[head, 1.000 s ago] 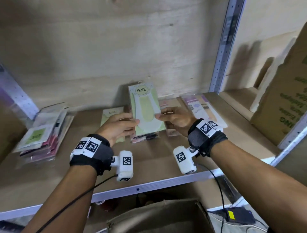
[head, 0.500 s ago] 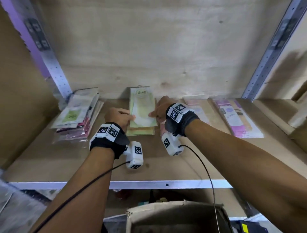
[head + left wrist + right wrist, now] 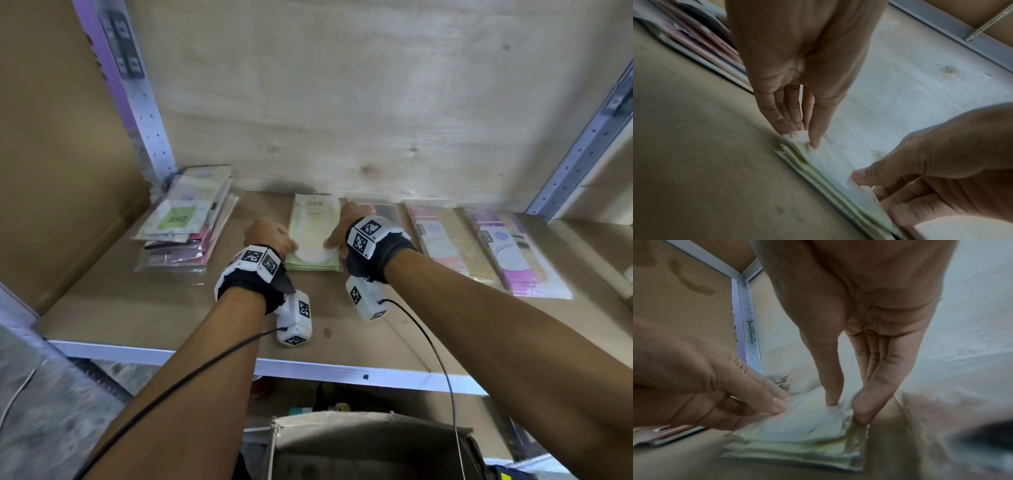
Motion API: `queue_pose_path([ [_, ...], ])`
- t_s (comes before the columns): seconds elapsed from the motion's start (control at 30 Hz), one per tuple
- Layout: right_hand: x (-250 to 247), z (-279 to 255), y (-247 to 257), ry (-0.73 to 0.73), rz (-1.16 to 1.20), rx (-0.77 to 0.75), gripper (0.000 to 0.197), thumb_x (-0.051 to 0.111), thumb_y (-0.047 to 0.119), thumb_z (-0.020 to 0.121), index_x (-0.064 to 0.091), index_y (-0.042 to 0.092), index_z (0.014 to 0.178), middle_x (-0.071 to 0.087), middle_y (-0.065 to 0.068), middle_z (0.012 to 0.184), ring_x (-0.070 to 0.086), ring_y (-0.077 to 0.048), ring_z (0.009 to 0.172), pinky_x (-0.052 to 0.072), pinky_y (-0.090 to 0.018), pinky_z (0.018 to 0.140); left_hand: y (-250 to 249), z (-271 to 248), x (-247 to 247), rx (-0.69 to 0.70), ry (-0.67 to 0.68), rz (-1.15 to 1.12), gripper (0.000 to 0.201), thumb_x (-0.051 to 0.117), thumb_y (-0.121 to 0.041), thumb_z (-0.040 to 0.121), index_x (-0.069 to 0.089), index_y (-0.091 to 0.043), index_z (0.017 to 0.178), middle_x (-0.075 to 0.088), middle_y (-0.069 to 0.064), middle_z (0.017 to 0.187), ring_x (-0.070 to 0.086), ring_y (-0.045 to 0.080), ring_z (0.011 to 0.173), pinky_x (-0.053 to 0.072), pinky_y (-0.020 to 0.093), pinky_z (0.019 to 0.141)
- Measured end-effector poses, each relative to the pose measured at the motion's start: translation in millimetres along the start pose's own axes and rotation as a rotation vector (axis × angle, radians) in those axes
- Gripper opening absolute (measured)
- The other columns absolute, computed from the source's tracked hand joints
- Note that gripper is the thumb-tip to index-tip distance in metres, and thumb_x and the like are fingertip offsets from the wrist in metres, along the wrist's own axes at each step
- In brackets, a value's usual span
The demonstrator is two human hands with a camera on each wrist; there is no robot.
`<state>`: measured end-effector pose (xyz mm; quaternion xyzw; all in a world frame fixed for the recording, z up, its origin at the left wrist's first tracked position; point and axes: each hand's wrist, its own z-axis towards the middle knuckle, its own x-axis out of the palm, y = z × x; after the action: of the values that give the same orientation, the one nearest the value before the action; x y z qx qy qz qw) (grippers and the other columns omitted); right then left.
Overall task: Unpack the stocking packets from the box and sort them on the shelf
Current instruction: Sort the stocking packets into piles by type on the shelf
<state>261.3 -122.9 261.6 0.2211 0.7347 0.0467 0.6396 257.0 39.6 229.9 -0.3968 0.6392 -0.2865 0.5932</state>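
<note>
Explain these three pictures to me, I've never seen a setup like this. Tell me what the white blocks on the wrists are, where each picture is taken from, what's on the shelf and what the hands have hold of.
There is no machine here: a person works with bare hands. The white blocks under each wrist are small cameras; a third sits on the head. The wide picture is the head view, looking down at the wooden shelf. The other two look along each hand from its wrist.

On the shelf lie a mixed stack of packets at the left, a green packet pile in the middle, and pink packets at the right. An open cardboard box stands below.

The left hand and right hand each pinch a near corner of the pile's top packet between thumb and fingers.
</note>
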Motion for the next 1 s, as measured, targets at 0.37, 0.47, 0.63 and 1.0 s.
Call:
queue_pose_path([
  [0.37,11,9,-1,-0.019,-0.083,-0.049,0.065,0.083,0.028,0.076,0.050,0.003,0.126,0.056,-0.014,0.128,0.056,-0.031,0.115,0.042,-0.032,0.071,-5,-4,1,-0.022,0.017,0.057,0.032,0.085,-0.009,0.076,0.075,-0.003,0.106,0.063,0.022,0.125,0.067,0.036,0.107,0.056,0.043,0.095],
  [0.47,17,14,-1,-0.036,-0.081,-0.067,0.061,0.083,0.028,0.075,0.049,0.008,0.121,0.055,-0.014,0.126,0.055,-0.030,0.110,0.041,-0.032,0.067,-5,-5,1,-0.016,0.016,0.079,0.034,0.085,-0.011,0.076,0.075,-0.003,0.107,0.067,0.020,0.121,0.067,0.034,0.108,0.055,0.042,0.096],
  [0.63,13,10,-1,-0.073,-0.220,-0.119,0.036,0.069,0.026,0.084,0.051,0.008,0.110,0.052,-0.012,0.115,0.056,-0.029,0.096,0.040,-0.027,0.066,-5,-5,-12,0.039,-0.054,0.114,0.029,0.080,-0.020,0.083,0.073,-0.003,0.105,0.069,0.012,0.114,0.064,0.029,0.106,0.054,0.036,0.092],
  [1.0,8,-9,107,0.085,0.384,-0.311,0.018,0.064,0.011,0.083,0.069,0.003,0.099,0.075,-0.019,0.090,0.074,-0.032,0.086,0.060,-0.047,0.083,22,6,-137,0.078,-0.529,0.155,0.034,0.054,-0.026,0.094,0.070,-0.003,0.113,0.067,0.021,0.121,0.056,0.041,0.117,0.044,0.042,0.103],
])
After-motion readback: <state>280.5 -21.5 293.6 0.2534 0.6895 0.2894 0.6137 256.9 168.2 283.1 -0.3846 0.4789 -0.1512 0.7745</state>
